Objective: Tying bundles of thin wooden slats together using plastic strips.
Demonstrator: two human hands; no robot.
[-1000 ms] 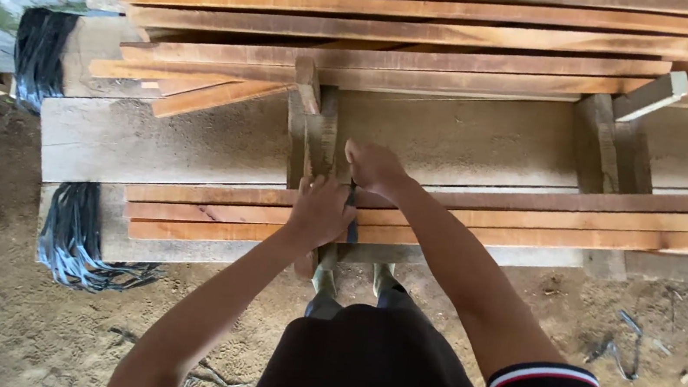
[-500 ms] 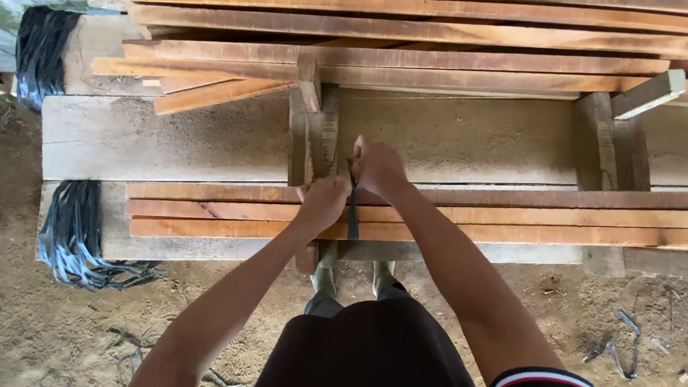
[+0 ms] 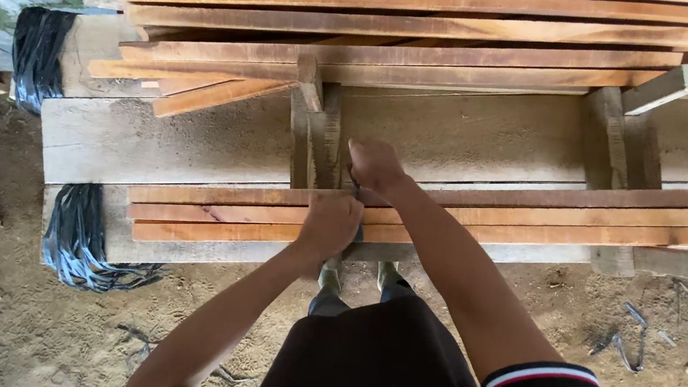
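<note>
Both fists closed: left hand (image 3: 330, 222) on reddish slats (image 3: 532, 225), right hand (image 3: 374, 164) by upright block (image 3: 324, 143).

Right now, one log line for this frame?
left hand: gripping slats | right hand: on upright block | base: wide plank

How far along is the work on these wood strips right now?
Done: reddish strips lie stacked along the near plank, and more are piled behind. In hand: the left hand presses on the near strips while the right hand grips by the upright block. What is left cannot be told.
</note>
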